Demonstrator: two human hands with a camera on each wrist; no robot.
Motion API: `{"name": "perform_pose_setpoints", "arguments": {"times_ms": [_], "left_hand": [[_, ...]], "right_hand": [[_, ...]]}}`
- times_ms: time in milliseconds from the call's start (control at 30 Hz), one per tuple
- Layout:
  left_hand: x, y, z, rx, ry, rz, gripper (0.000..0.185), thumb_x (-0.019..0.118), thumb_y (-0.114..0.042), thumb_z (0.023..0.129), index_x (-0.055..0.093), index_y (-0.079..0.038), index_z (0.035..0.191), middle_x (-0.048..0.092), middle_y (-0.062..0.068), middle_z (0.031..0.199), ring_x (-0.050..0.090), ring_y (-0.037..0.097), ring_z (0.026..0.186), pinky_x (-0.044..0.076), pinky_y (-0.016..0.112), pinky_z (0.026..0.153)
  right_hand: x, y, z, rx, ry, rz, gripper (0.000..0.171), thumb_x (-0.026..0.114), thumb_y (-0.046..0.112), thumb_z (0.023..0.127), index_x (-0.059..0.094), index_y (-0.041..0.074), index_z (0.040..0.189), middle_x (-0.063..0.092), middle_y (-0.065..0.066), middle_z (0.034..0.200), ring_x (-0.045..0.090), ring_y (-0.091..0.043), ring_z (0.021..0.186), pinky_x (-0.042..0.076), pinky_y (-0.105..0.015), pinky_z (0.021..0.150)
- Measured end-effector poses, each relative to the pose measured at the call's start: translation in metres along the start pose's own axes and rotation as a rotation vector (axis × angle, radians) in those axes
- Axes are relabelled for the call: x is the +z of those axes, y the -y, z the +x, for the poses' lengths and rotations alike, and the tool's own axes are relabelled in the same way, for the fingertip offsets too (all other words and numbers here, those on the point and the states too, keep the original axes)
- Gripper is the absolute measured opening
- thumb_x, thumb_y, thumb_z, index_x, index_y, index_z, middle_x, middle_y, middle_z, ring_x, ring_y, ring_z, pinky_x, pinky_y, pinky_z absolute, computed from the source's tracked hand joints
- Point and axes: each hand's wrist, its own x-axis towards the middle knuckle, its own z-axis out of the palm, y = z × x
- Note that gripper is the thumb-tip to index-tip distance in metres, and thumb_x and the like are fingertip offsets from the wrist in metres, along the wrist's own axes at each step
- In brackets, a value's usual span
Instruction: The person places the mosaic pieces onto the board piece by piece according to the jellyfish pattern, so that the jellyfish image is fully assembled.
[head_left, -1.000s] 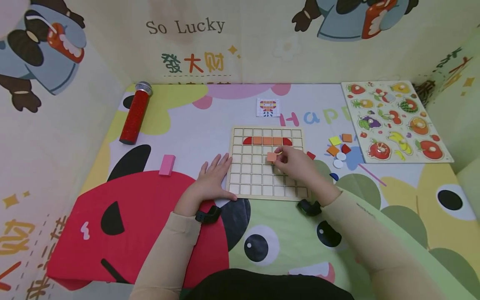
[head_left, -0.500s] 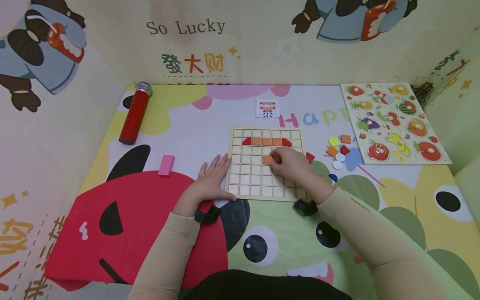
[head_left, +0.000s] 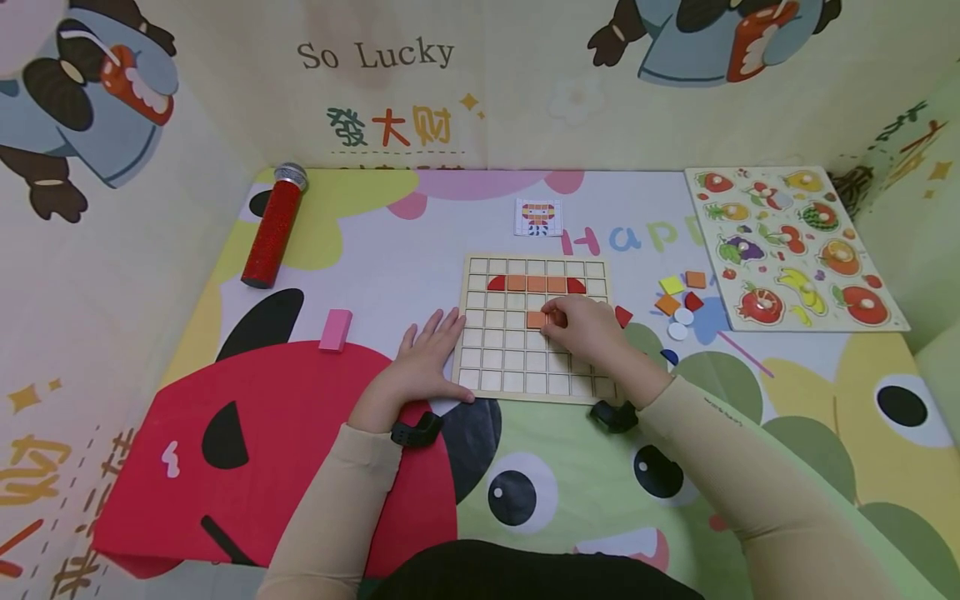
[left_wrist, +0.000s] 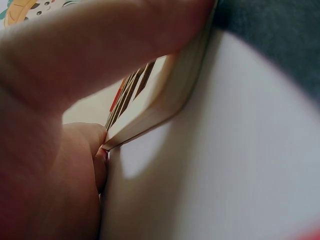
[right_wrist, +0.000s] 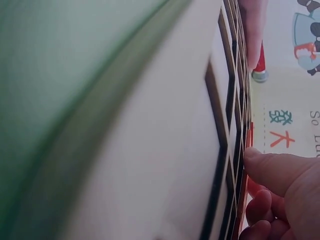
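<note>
A wooden grid board (head_left: 491,360) lies flat in the middle of the table. One row near its top holds orange square tiles (head_left: 536,284) with a red rounded piece (head_left: 497,284) at each end. My right hand (head_left: 588,329) pinches the right edge of another orange square tile (head_left: 535,320), which sits at a cell two rows lower; whether it lies fully flat is hard to tell. In the right wrist view the thumb (right_wrist: 270,167) bends down over the board's surface. My left hand (head_left: 423,362) rests with fingers spread against the board's left edge, its thumb at the lower corner.
Right of the board lie loose pieces: a yellow tile (head_left: 672,285), orange tiles (head_left: 667,305), red pieces (head_left: 622,316), white discs (head_left: 683,316) and a blue piece (head_left: 670,357). A pattern card (head_left: 537,217), fruit puzzle board (head_left: 798,250), red microphone (head_left: 274,229) and pink block (head_left: 335,330) surround it.
My right hand has lowered the orange square tile slightly down and left onto the board's cell, then stayed there. The left hand has not moved.
</note>
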Motion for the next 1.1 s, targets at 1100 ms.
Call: {"name": "perform_pose_setpoints", "arguments": {"times_ms": [1100], "left_hand": [[0.000,-0.001,0.000,-0.013,-0.011,-0.016,0.117,0.078,-0.048,0.060,0.005,-0.019,0.147,0.002,-0.002,0.155,-0.004,0.021,0.141,-0.001,0.053,0.110]], "right_hand": [[-0.072,-0.115,-0.045,0.344,-0.089,0.097,0.051,0.057,0.035,0.088,0.048,0.007,0.130,0.050,-0.022,0.110,0.041,-0.036,0.098,0.039,-0.042,0.071]]}}
